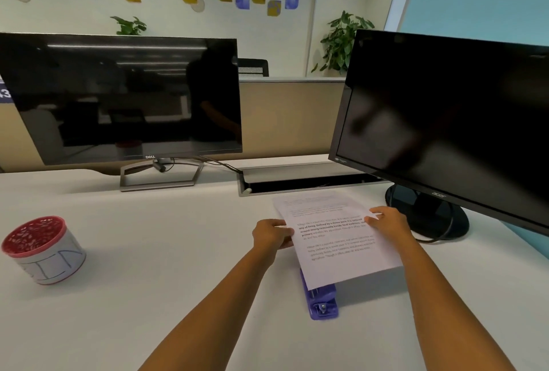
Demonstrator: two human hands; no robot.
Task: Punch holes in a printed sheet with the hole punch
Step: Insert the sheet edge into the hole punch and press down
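Note:
A printed sheet (pixel 332 240) with black text is held above the white desk, right of centre. My left hand (pixel 271 234) grips its left edge and my right hand (pixel 386 220) grips its right edge. Under the sheet's near corner lies a purple hole punch (pixel 322 301); its far part is hidden by the paper. Whether the paper sits inside the punch's slot cannot be seen.
A Dell monitor (pixel 124 97) stands at the back left and an Acer monitor (pixel 451 121) at the right, its round base (pixel 430 213) close to my right hand. A red-rimmed paper-wrapped cup (pixel 44 249) sits at the left. A cable tray (pixel 303 177) runs behind the sheet.

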